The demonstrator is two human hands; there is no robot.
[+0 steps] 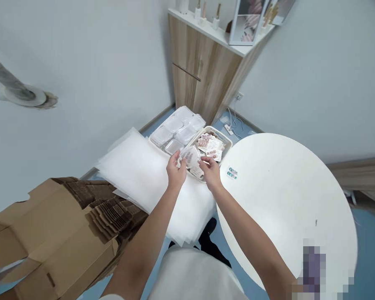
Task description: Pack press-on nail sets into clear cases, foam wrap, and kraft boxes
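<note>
A clear plastic case (pixel 190 156) is held between my two hands, over the edge of a white basket (pixel 228 146). My left hand (pixel 176 170) grips its left side with thumb and fingers. On the other side, the fingers of my right hand (pixel 210 171) pinch its right edge. Inside the basket lie printed cards (pixel 211 144) that carry small coloured pieces, apparently press-on nails. Just beyond my left hand, a white tray (pixel 152 141) holds several clear plastic boxes (pixel 174 123). A card with teal nail-like pieces (pixel 232 173) lies on the round white table (pixel 278 187).
White translucent sheets (pixel 137 166) are stacked in front of me. Flattened cardboard boxes (pixel 50 229) stand at the left. A wooden cabinet (pixel 203 54) fills the corner, with cables (pixel 233 123) on the floor beside it. A pixelated patch covers the table's near right.
</note>
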